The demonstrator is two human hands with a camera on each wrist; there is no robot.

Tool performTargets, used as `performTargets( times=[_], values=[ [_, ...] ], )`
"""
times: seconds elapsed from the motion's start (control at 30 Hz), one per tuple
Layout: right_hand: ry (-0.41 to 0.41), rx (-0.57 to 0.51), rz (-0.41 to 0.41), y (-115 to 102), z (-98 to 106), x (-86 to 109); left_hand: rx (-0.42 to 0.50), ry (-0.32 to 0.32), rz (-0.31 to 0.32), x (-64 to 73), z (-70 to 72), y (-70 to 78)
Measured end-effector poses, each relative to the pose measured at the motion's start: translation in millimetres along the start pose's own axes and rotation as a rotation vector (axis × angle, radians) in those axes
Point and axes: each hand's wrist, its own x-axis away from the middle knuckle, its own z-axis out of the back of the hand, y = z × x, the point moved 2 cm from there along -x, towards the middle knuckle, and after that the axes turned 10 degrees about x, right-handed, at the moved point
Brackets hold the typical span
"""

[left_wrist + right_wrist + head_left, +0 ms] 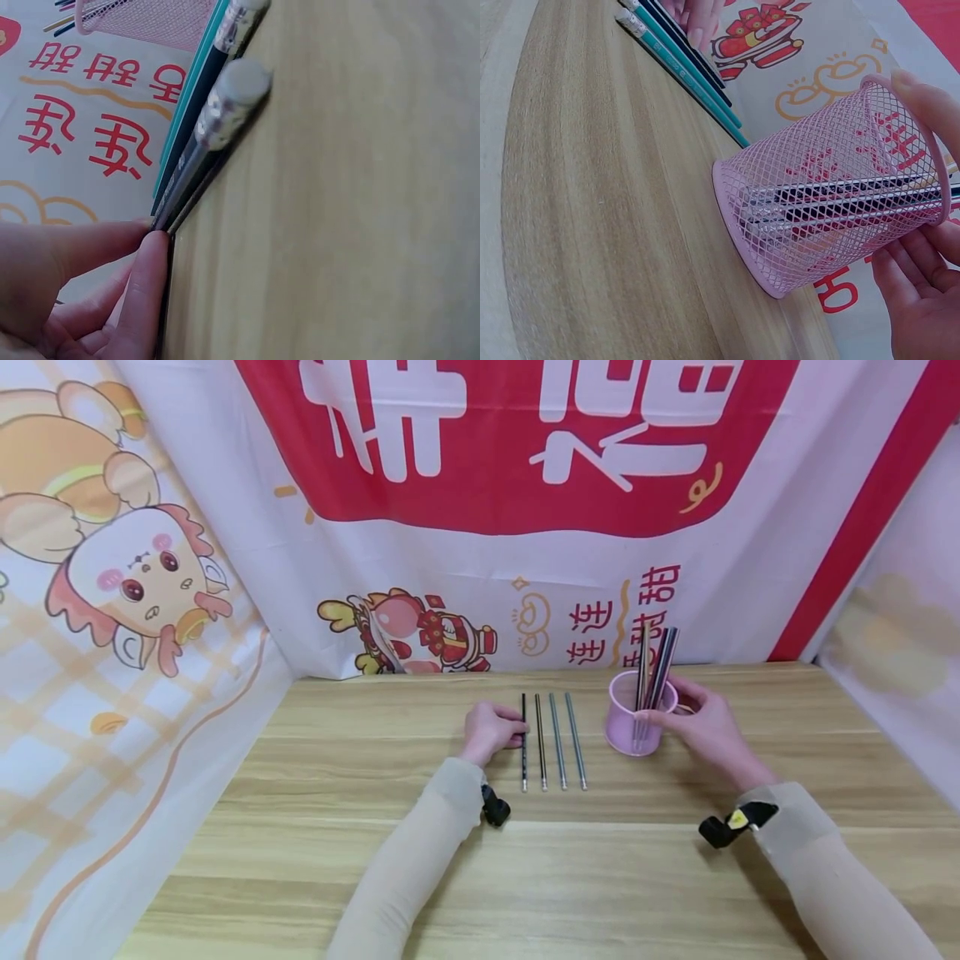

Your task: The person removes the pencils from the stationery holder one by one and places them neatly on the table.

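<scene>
A row of pencils lies on the table in the head view, erasers toward me. At its left end my left hand [492, 727] pinches a black pencil [524, 762] between thumb and finger. The left wrist view shows this pencil's white eraser [246, 81] close up. Beside it lie another dark pencil [541, 743] and two teal pencils [557, 743]. My right hand [708, 718] grips a pink mesh pen cup [622, 731] near its rim, from the right side. Several dark pencils [666, 662] stand in the cup, leaning right, erasers down.
The wooden table [570, 885] runs back to a white and red printed cloth [487, 560]. Another printed cloth [150, 710] hangs along the left side. Black wrist cameras [495, 807] sit on both sleeves.
</scene>
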Motion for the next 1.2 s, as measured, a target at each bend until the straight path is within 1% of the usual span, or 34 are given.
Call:
performTargets(
  times=[0.13, 0.23, 0.57, 0.73, 0.93, 1.1, 1.2],
  values=[
    [0.007, -0.011, 0.000, -0.4, 0.9, 0.0, -0.009, 0.013, 0.024, -3.8, -1.9, -0.1],
    [0.015, -0.009, 0.002, -1.1, 1.5, 0.2, -0.017, 0.017, 0.025, -4.8, -3.0, -0.2],
    [0.011, 0.003, 0.011, -1.4, 0.9, 0.7, -0.021, 0.019, 0.019, -3.8, -3.3, 0.3],
    [0.010, 0.002, 0.011, -1.0, 0.9, 0.2, -0.032, 0.018, 0.008, -0.7, -2.6, 1.9],
    [0.004, 0.005, 0.005, 0.8, 0.6, -0.8, -0.019, 0.001, -0.004, 1.7, 0.3, 3.6],
    [0.004, 0.003, 0.001, 4.4, -0.3, -2.6, 0.004, -0.022, -0.033, -0.2, 6.3, 7.8],
    [0.007, 0.002, -0.003, 3.8, -0.4, -2.1, 0.022, -0.044, -0.078, 0.1, 8.7, 15.8]
  ],
)
